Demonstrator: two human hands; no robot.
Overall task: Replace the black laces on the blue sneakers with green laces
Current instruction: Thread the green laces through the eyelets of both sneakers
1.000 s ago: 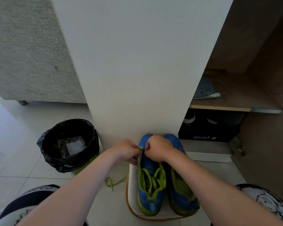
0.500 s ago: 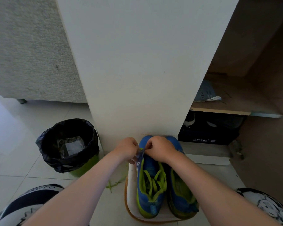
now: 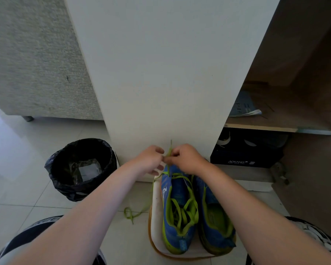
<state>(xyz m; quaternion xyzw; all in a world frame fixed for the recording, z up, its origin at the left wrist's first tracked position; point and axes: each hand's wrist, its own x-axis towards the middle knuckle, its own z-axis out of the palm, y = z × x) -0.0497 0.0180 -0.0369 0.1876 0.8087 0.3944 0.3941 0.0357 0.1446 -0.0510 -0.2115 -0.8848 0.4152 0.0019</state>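
two blue sneakers [image 3: 177, 196] sit side by side on a white mat [image 3: 156, 217] on the floor, toes toward the wall. i see the green lace [image 3: 188, 203] threaded through the left one. my left hand [image 3: 151, 161] and right hand [image 3: 185, 159] both pinch it above the toe, as far as i can make out. its loose end trails over the tiles near a black bin [image 3: 80, 169].
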